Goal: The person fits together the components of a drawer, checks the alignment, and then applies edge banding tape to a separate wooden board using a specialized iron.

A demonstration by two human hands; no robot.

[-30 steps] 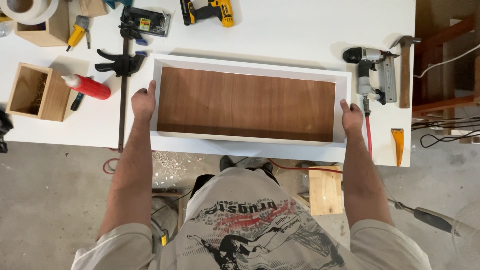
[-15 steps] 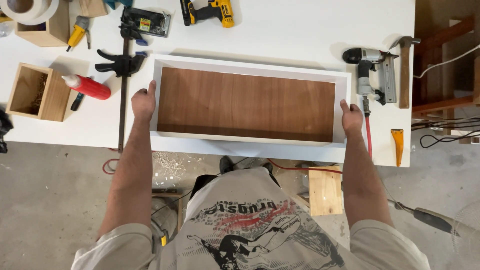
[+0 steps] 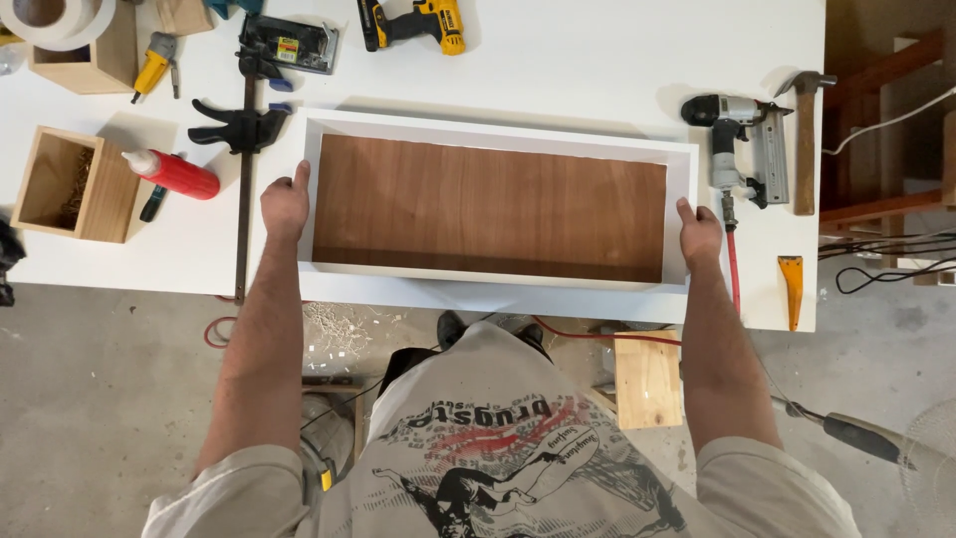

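At frame centre, my left hand (image 3: 286, 204) and right hand (image 3: 699, 233) clasp the ends of a stiff, bulky, probably light box (image 3: 495, 204) on the worktop (image 3: 578, 70).

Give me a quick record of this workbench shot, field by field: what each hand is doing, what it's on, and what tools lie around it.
Left hand: left hand grips the left end of the box.
Right hand: right hand grips the right end.
Held thing: shallow white box with a brown wood panel inside, lying flat.
Surface: white table.
Left of box: bar clamp, red glue bottle, small wooden box.
Right of box: nail gun, hammer.
Far edge: yellow drill.
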